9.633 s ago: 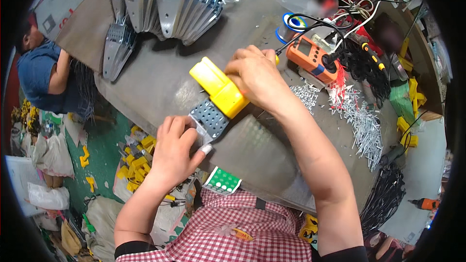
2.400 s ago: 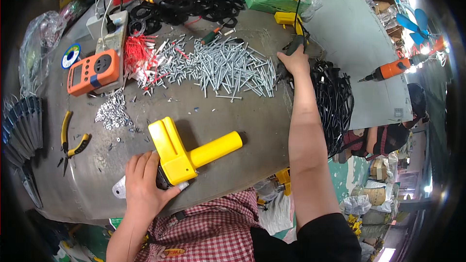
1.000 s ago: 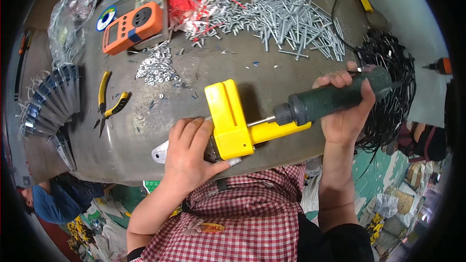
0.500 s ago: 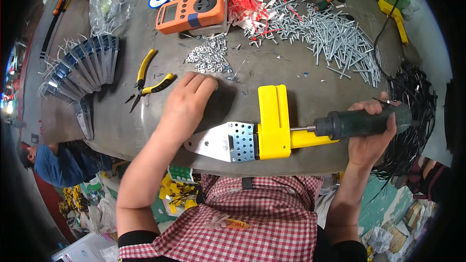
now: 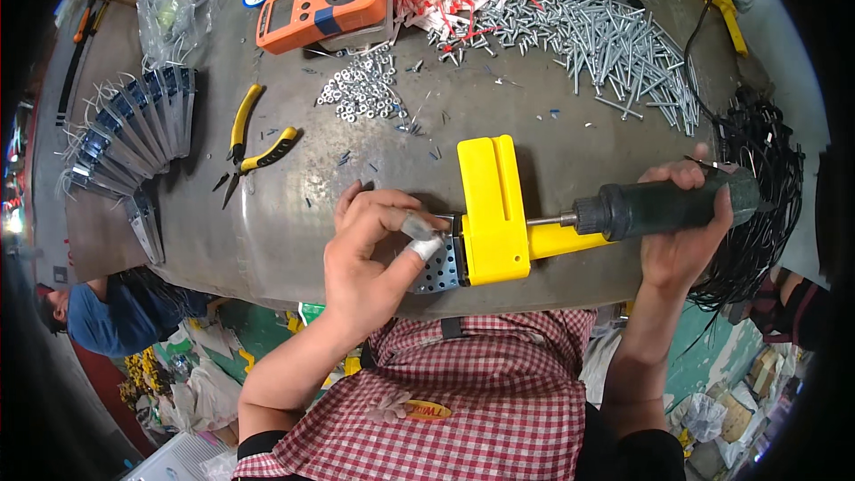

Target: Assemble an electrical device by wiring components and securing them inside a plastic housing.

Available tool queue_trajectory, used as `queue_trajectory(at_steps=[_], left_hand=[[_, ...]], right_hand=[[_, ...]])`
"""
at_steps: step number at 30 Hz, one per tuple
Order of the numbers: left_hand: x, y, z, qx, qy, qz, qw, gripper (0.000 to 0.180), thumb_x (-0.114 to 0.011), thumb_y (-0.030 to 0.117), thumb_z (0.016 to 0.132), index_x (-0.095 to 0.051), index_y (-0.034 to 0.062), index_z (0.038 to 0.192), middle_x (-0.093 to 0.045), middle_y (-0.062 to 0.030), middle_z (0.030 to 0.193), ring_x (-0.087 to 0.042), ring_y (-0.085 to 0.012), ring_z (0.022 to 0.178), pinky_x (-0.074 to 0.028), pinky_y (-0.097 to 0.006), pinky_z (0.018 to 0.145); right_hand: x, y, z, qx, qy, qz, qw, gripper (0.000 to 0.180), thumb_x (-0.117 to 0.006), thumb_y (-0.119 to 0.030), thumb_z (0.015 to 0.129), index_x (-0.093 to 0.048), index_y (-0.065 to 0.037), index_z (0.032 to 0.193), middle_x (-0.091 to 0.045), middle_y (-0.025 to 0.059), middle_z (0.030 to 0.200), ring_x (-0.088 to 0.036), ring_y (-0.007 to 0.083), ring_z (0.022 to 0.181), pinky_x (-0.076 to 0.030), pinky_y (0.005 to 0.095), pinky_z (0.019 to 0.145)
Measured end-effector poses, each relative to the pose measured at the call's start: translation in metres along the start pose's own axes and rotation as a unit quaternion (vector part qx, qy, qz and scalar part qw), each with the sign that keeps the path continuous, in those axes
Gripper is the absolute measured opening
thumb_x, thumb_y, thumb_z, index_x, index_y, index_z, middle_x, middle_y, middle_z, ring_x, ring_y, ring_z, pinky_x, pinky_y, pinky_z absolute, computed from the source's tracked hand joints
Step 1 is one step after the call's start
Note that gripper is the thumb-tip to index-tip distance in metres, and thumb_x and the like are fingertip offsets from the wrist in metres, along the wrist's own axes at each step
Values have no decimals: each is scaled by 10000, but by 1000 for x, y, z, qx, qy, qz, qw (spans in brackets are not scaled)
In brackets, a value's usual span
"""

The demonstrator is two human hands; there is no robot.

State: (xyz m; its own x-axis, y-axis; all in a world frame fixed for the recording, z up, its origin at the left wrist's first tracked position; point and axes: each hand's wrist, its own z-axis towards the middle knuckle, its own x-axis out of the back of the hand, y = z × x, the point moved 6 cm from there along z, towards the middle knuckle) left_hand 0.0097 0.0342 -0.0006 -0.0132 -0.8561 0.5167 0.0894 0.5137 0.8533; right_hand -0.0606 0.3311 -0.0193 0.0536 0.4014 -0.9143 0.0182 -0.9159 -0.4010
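In my right hand is a dark green electric screwdriver, lying level, its bit pointing left into the side of a yellow plastic handle piece. A perforated metal plate adjoins the yellow piece on its left. My left hand is over that plate, thumb and forefinger pinched together at its upper edge. Both of those fingertips carry a grey-white wrap. Whatever they hold, if anything, is too small to make out. The hand covers most of the flat metal blade.
Behind my left hand is a pile of nuts, with yellow-handled pliers to its left. Many screws spread across the far right. An orange meter stands at the back. Fanned metal blades lie left; black cables bunch right.
My left hand has come from beside the nuts back toward me, onto the perforated plate, fingers now pinched. The right hand still holds the screwdriver against the yellow piece. The whole view has shifted slightly.
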Motion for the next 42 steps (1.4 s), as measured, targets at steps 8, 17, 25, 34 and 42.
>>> queue_trajectory(at_steps=[8,17,25,34,42], left_hand=[[0,-4,-1,19,38,-10,999,145,-682,34,693,-592,65,802,-666,-28,866,-588,-183,933,-234,-495,1056],[-9,15,0,-127,-10,117,985,268,-635,-15,684,-480,27,899,-577,-133,1118,-564,-312,996,-353,-536,996],[-16,15,1,-163,-8,102,981,349,-596,-87,635,-465,28,938,-605,-159,1067,-580,-347,927,-414,-517,916],[-19,17,-1,-174,45,87,980,408,-601,-81,547,-476,17,923,-610,-132,1053,-578,-327,926,-408,-472,848],[-14,16,-2,-146,-1,99,984,266,-579,0,672,-474,35,914,-618,-118,1065,-578,-316,912,-373,-454,874]], right_hand=[[0,1,-4,33,-5,3,999,405,-544,-273,874,-445,-28,1181,-477,19,874,-484,156,875,-370,389,940],[-23,3,-6,42,-29,-37,998,391,-537,-298,861,-431,-71,1161,-458,-17,854,-472,117,853,-370,347,925],[-25,3,-2,41,-59,-52,996,362,-514,-298,875,-424,-84,1152,-493,-20,854,-493,122,864,-379,338,926],[-26,5,2,60,-87,-26,994,365,-516,-292,877,-424,-77,1157,-486,-25,841,-484,119,838,-383,340,915],[-30,-11,-11,60,-25,-96,993,405,-484,-311,886,-435,-73,1210,-459,-20,817,-460,108,818,-382,329,884]])
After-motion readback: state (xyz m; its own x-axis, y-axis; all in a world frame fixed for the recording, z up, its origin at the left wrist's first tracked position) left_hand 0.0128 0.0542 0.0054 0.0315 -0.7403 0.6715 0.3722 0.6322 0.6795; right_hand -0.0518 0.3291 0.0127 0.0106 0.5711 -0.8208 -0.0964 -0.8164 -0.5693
